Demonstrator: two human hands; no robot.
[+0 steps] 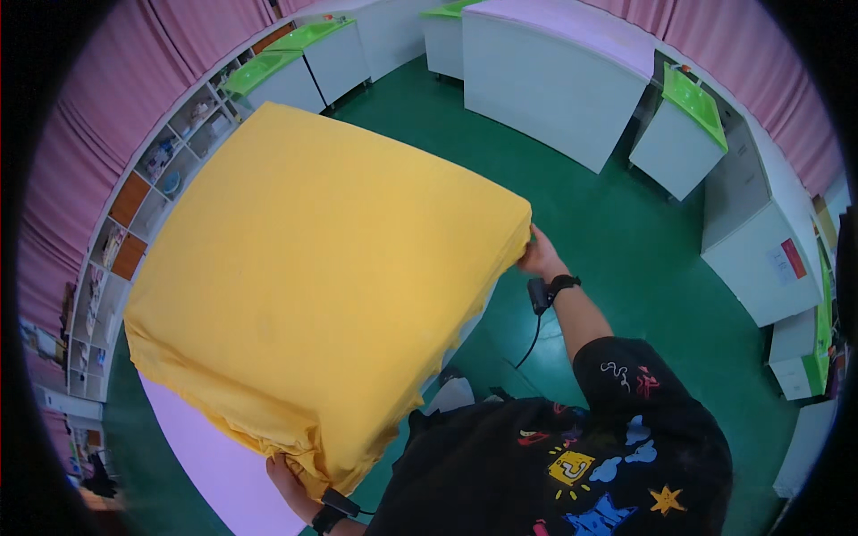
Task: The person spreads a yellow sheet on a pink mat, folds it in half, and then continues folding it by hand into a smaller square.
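Observation:
A yellow fitted sheet (331, 241) with a gathered, ruffled edge is spread over most of a table with a lilac top (192, 438). At the sheet's right corner, my right hand (541, 255) grips the hanging edge, its fingertips tucked behind the fabric. Close to my body on the left, my left hand (284, 473) holds the bunched edge near another corner, with its fingers partly hidden in the folds. Along the near left side the sheet lies in loose wrinkles, and bare lilac tabletop shows beyond it. Its far part lies smooth.
White shelves (165, 192) with small items run along the left wall. A white counter with a lilac top (554, 80) stands at the back. White cabinets with green basins (693, 107) stand at the right. A black cable (534, 344) hangs from my right wrist over the green floor.

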